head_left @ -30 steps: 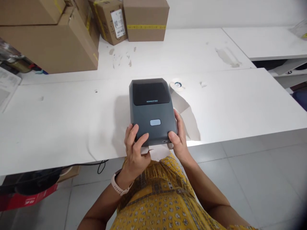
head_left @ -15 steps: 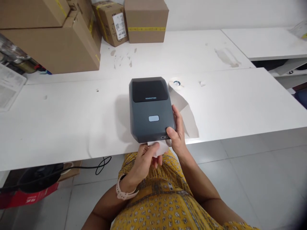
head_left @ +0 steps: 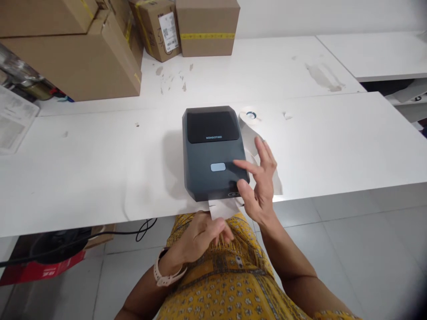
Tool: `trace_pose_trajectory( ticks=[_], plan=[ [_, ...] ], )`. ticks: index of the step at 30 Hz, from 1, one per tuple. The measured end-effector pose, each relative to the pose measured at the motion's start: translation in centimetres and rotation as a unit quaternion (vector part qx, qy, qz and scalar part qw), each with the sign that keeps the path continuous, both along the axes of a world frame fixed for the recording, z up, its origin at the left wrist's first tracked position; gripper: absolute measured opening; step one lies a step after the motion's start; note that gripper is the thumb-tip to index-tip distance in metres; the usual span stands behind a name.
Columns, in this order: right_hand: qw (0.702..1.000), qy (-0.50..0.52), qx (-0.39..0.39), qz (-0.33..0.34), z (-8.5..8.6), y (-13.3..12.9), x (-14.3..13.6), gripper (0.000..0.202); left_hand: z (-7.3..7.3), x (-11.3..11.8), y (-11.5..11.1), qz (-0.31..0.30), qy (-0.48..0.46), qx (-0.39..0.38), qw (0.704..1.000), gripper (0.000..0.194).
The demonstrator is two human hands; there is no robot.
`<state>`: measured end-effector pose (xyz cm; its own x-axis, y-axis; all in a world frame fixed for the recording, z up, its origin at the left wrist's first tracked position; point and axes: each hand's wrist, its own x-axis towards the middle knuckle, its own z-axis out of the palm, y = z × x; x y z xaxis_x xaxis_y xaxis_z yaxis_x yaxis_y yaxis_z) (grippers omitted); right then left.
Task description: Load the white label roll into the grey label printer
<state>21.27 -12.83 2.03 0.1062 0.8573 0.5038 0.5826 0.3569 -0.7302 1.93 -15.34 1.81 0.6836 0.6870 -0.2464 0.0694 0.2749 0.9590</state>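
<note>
A dark grey label printer (head_left: 213, 155) with a glossy black window and a pale oblong button sits at the table's front edge. White label paper (head_left: 223, 209) sticks out of its front. My left hand (head_left: 202, 235) is just below the printer, its thumb by the lower end of the paper and its fingers loosely parted; some fingers are hidden. At the printer's right front corner, my right hand (head_left: 260, 186) is open with fingers spread, the index finger over the top near the button. Right of the printer lies a paper roll (head_left: 250, 116) with a loose strip trailing towards the front edge.
Cardboard boxes (head_left: 208, 29) stand along the back left of the white table (head_left: 333, 142). A clear plastic case (head_left: 15, 120) is at the left edge. Below the table hangs a black cable (head_left: 143, 230). A torn paper scrap (head_left: 287, 116) lies right of the roll.
My right hand has let go of the printer's right side and its fingers have spread. My left thumb has slid down off the label paper, more of which now shows.
</note>
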Motion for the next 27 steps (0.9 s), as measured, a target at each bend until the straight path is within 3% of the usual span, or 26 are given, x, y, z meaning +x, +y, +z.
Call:
trace_pose_trajectory(
  ticks=[2,4,8,10,12,15,18,21,24,27],
  plan=[
    [0.997,-0.067,0.015,0.022,1.2,0.3,0.4,0.035,0.3,-1.1,-0.1,0.024,0.000,0.075,0.997,0.063],
    [0.993,-0.109,0.010,0.048,2.0,0.6,0.6,0.038,0.5,-1.8,0.0,0.118,-0.040,0.168,0.978,0.060],
    [0.989,-0.128,-0.023,0.074,3.0,1.0,0.7,0.036,0.5,-1.9,1.1,0.362,-0.102,0.319,0.870,0.048],
    [0.986,-0.135,-0.045,0.085,3.6,1.2,0.6,0.035,0.5,-1.7,1.9,0.441,-0.065,0.355,0.822,0.040],
    [0.980,-0.163,-0.055,0.104,4.1,1.6,0.6,0.034,0.3,-1.6,2.6,0.479,-0.013,0.380,0.791,0.030],
    [0.970,-0.196,-0.046,0.135,4.4,2.5,0.8,0.031,-0.2,-1.3,3.2,0.460,0.049,0.406,0.788,0.022],
    [0.974,-0.168,-0.032,0.147,3.2,2.7,1.2,0.032,-1.1,-0.9,3.1,0.373,0.088,0.395,0.835,0.049],
    [0.990,-0.068,-0.008,0.123,0.2,1.8,1.4,0.046,-1.9,-0.4,2.7,0.312,0.084,0.356,0.877,0.068],
    [0.996,0.058,-0.009,0.071,-2.6,0.2,1.0,0.064,-2.1,-0.1,2.6,0.316,0.049,0.336,0.886,0.071],
    [0.994,0.092,-0.015,0.050,-3.2,-0.7,0.5,0.073,-1.2,-0.2,3.5,0.355,0.001,0.355,0.865,0.061]
  ],
)
